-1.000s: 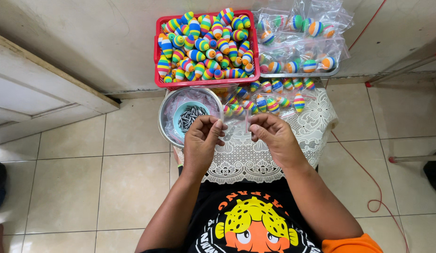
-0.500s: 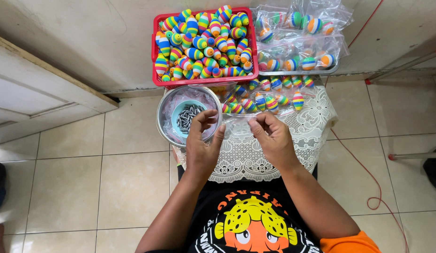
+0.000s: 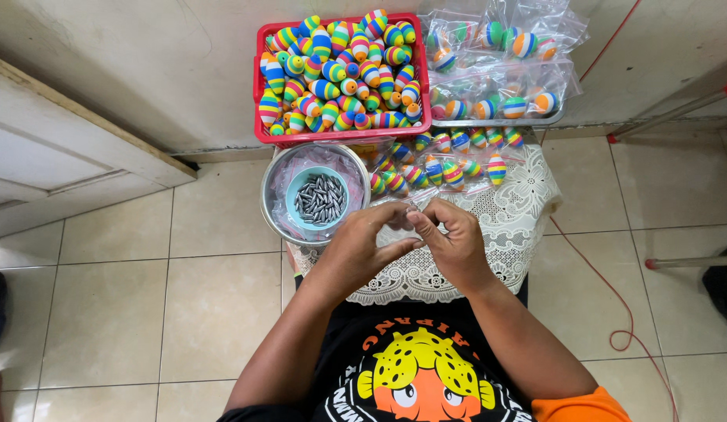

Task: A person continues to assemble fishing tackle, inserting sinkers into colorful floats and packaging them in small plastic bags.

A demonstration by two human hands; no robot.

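Fingertips meet: left hand point(image 3: 362, 248) and right hand point(image 3: 451, 241) pinch a small clear bag point(image 3: 400, 221) together (contents hidden). Red basket point(image 3: 341, 134) of striped floats point(image 3: 340, 70) sits beyond.

— Where does the basket point(image 3: 262, 117) sit?
— Behind the bowl point(image 3: 271, 205), against the wall, with the bagged floats point(image 3: 496, 70) to its right.
— And the weights point(image 3: 320, 201)?
— In the cup point(image 3: 294, 215) inside that bowl, left of the desk point(image 3: 527, 211).

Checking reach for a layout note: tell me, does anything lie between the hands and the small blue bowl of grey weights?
Nothing visible does. The left hand and right hand meet over the lace cloth; the blue bowl sits just beyond the left hand, uncovered.
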